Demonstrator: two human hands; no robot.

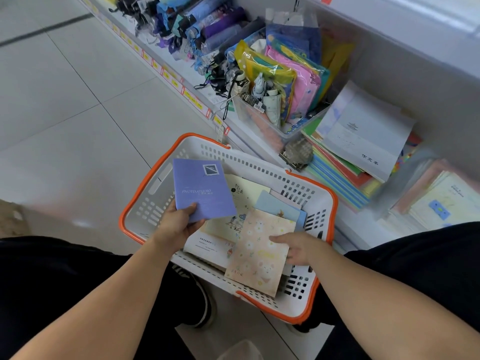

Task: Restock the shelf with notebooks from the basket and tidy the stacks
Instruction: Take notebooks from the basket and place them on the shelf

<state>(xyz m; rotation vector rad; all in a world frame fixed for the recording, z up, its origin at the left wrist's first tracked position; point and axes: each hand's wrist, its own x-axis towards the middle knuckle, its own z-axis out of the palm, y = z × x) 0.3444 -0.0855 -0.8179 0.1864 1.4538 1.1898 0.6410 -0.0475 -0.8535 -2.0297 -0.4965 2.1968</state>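
Honestly, you look to be somewhere in the middle of this one. Your left hand point(179, 224) has a purple notebook point(204, 188) pinched by its lower corner, thumb on top, lifted up over the white basket with the orange rim point(148, 188). Your right hand point(293, 246) is gripping the edge of a peach floral notebook point(259, 253), fingers on the cover, and that one is tilted up against the near wall of the basket rather than lifted clear. Under those two there are at least three or four more lying loose in the basket: a pale yellow one point(249, 190), a light blue one point(280, 206), and a white one with printed text point(207, 245). So there's plenty left to unload. On the bottom shelf point(350, 224), the stacks point(345, 172) near the clear plastic bin point(262, 118) look messy, with a big pale exercise book point(368, 131) lying crooked on top of a fanned-out colourful pile. I'd say the tidying part isn't done yet either.
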